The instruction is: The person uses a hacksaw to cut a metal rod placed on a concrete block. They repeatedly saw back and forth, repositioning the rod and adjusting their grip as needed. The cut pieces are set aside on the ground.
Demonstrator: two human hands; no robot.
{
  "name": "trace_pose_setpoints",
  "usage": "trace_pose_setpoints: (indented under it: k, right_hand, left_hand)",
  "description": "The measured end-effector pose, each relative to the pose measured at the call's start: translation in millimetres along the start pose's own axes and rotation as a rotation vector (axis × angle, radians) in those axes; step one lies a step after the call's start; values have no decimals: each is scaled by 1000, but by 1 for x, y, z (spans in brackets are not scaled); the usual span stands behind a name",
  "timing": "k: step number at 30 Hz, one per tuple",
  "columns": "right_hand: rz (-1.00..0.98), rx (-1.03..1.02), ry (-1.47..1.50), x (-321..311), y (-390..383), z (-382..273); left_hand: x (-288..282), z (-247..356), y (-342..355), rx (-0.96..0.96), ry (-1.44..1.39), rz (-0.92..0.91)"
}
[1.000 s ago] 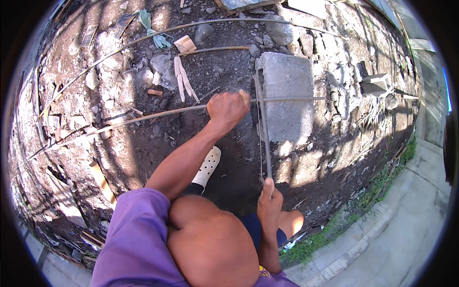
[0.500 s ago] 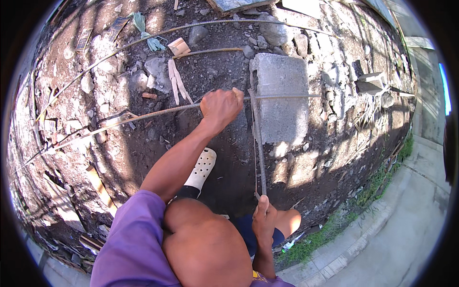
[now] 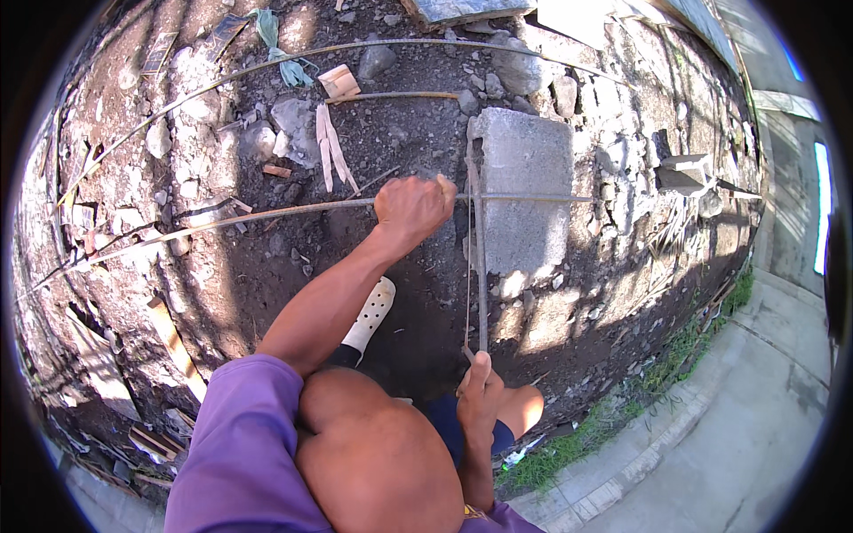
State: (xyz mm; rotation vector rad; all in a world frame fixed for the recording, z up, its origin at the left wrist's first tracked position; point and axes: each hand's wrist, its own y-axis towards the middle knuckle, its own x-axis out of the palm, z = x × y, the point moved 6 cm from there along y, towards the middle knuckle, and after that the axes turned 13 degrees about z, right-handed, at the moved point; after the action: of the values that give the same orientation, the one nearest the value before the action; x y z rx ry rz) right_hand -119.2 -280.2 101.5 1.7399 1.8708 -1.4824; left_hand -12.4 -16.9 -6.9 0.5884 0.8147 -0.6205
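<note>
My left hand point(image 3: 414, 211) is closed around a long, thin steel bar point(image 3: 267, 213), holding it close to a concrete block point(image 3: 524, 231). The bar's right end lies across the top of that block. In my right hand point(image 3: 480, 395) is the handle end of a hacksaw point(image 3: 482, 275), its grey frame pointing away from me and its thin blade on the left side. The hacksaw crosses the bar just right of my left hand, along the block's left edge. Where blade and bar meet, any cut is too small to make out.
Beyond the block another long bar point(image 3: 346, 44) curves over the soil, with a shorter rod point(image 3: 400, 95) nearer. Rocks point(image 3: 378, 60), wood scraps point(image 3: 338, 82) and a teal plastic strip point(image 3: 271, 40) lie about. Grass point(image 3: 622, 417) borders a concrete pavement point(image 3: 702, 435) at lower right.
The hacksaw has slid forward, so more of its far end reaches past the bar. My right hand moved slightly up and left. My left hand keeps its hold on the bar.
</note>
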Motion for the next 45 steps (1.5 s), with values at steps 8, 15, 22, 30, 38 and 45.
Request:
trace_pose_setpoints:
  k: [8, 15, 22, 30, 38, 45]
  right_hand:
    - [65, -430, 143, 72, 117, -87]
    - [70, -376, 120, 50, 76, -52]
    - [-103, -24, 369, -20, 1, 76]
    - [59, -251, 894, -68, 0, 64]
    - [-3, -247, 1025, -25, 41, 48]
    - [-12, -250, 927, -13, 41, 42]
  left_hand:
    - [-8, 0, 7, -30, 25, 4]
    - [-2, -1, 6, 6, 30, -5]
    - [-4, -1, 1, 40, -11, 44]
    - [-7, 6, -4, 137, 40, 7]
    - [-41, 10, -30, 396, 118, 161]
    - [-31, -1, -39, 394, 200, 142]
